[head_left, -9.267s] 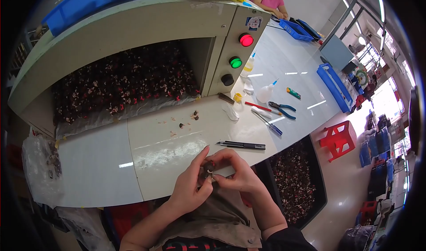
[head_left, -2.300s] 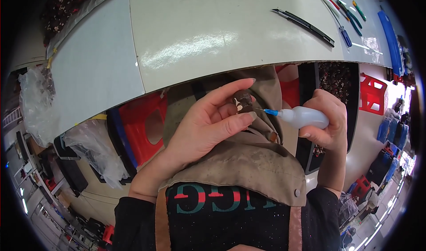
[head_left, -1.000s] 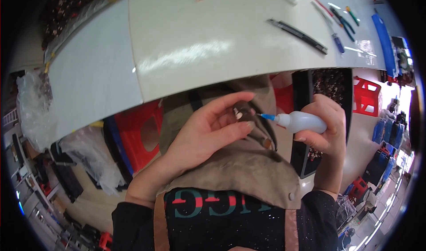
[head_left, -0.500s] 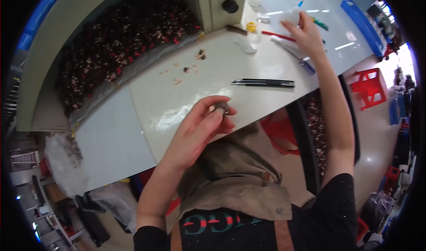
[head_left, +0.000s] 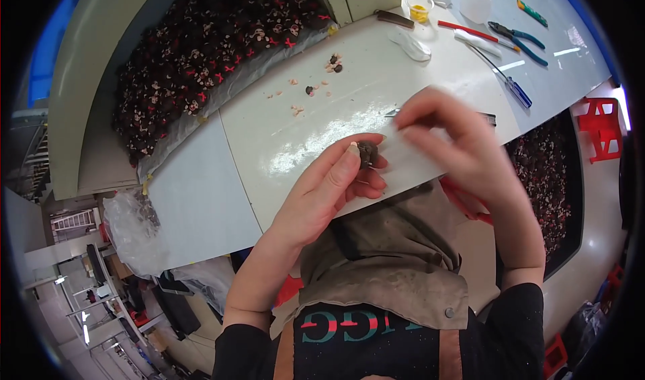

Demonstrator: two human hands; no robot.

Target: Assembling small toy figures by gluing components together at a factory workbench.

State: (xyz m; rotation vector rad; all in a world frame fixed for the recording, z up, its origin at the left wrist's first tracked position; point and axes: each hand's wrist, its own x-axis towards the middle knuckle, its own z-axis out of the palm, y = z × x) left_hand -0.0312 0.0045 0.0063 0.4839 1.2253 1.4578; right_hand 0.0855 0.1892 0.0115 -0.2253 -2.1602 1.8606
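Pinches a small, round, dark brown piece [head_left: 367,154] between the thumb and fingers of the left hand [head_left: 326,190], with the other fingers bent below. Holds it above the shiny cream-white table [head_left: 269,121], close to the front edge. Has the right hand [head_left: 455,135] just to the right, thumb and fingers bent, hiding the middle of a thin black craft knife [head_left: 489,119]; too blurred to tell whether gripping it or not. Wears a brown cloth apron [head_left: 390,286] and a black cloth shirt [head_left: 336,356] with big green and red letters, upside down.

Has a wide, smooth stretch of tabletop to the left, running to a thin seam and a pale blue-white panel [head_left: 191,198]. Past the left hand, comes to pink and dark crumbs [head_left: 334,63], then to a heap of dark, red and pink bits [head_left: 215,57] inside a cream metal machine [head_left: 84,91]. Farther right, comes to blue-handled pliers [head_left: 517,39], a screwdriver with a clear blue handle [head_left: 519,92] and a white squeeze bottle with a blue tip [head_left: 476,5]. Beyond the right table edge, drops to a black plastic tray [head_left: 575,208] of bits and a red plastic stool [head_left: 600,126].
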